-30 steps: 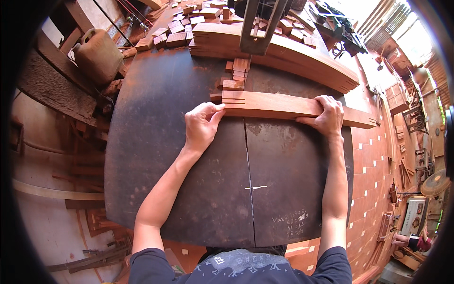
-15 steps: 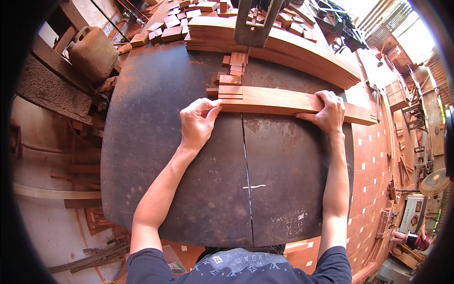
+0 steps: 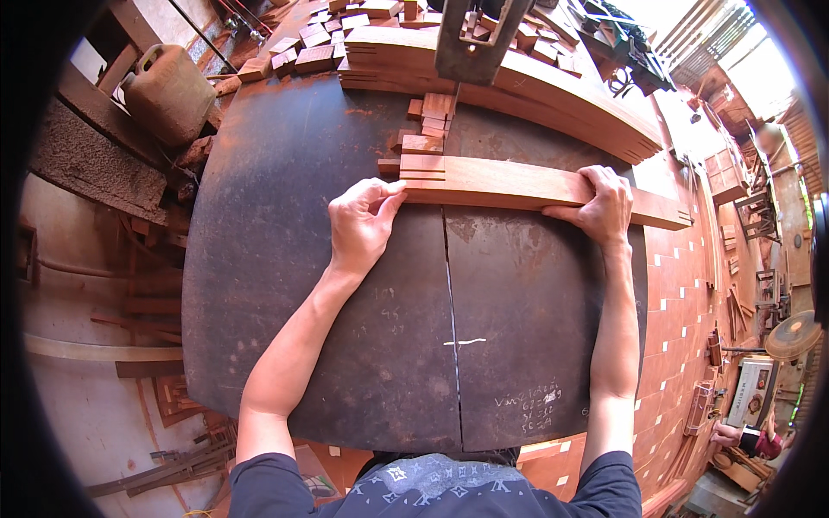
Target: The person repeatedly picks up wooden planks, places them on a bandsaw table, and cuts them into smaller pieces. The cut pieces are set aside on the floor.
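Observation:
A reddish wooden beam (image 3: 509,183) lies crosswise on the dark metal saw table (image 3: 345,345), with slots cut into both ends. My left hand (image 3: 363,220) pinches the near corner of its left end between thumb and fingers. Over the right part of the beam my right hand (image 3: 604,203) is closed, fingers on the far side and thumb along the near face. Small wood blocks (image 3: 423,142) sit in a short row touching or just behind the beam's left end. Beyond them a thin saw blade (image 3: 457,91) comes down from a metal guide (image 3: 477,47).
Longer slotted beams (image 3: 518,82) lie across the table's far side, with a heap of offcuts (image 3: 315,52) behind them. A slit (image 3: 451,293) runs through the table toward me. At the far left stands a dusty plastic jug (image 3: 168,95). Another person (image 3: 760,440) is at the lower right.

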`<state>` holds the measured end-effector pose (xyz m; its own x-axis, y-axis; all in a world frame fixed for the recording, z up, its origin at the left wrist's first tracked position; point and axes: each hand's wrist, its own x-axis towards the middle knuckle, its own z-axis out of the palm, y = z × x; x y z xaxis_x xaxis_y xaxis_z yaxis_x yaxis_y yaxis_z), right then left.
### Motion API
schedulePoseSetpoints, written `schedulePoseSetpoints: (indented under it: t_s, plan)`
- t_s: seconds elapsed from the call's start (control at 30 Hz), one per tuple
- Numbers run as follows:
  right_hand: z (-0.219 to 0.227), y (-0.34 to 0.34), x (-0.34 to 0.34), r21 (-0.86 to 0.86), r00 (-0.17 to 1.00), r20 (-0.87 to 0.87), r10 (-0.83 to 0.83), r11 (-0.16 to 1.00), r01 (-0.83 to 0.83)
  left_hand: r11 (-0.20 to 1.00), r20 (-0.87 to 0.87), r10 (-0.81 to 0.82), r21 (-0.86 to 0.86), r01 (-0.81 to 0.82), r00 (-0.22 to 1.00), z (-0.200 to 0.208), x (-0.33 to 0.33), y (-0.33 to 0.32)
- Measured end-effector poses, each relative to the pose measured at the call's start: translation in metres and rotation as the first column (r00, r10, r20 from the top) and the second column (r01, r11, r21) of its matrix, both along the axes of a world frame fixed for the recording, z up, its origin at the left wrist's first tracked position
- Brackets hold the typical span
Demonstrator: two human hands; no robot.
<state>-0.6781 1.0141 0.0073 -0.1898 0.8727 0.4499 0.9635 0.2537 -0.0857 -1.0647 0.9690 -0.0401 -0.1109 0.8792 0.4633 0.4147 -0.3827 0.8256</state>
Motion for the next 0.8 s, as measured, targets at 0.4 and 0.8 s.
schedulePoseSetpoints:
  t_s: [0.4, 0.8]
  plan:
    - [-0.0047, 0.0036, 0.0045, -0.003, 1.0, 0.002, 0.01, 1.0, -0.01, 1.0, 0.011, -0.004, 0.01, 0.004, 1.0, -0.0036, -0.0008, 0.0012]
    - [-0.002, 0.0033, 0.0019, -0.005, 1.0, -0.004, 0.007, 1.0, -0.007, 1.0, 0.025, 0.005, 0.012, -0.005, 1.0, -0.0007, 0.0007, 0.0012]
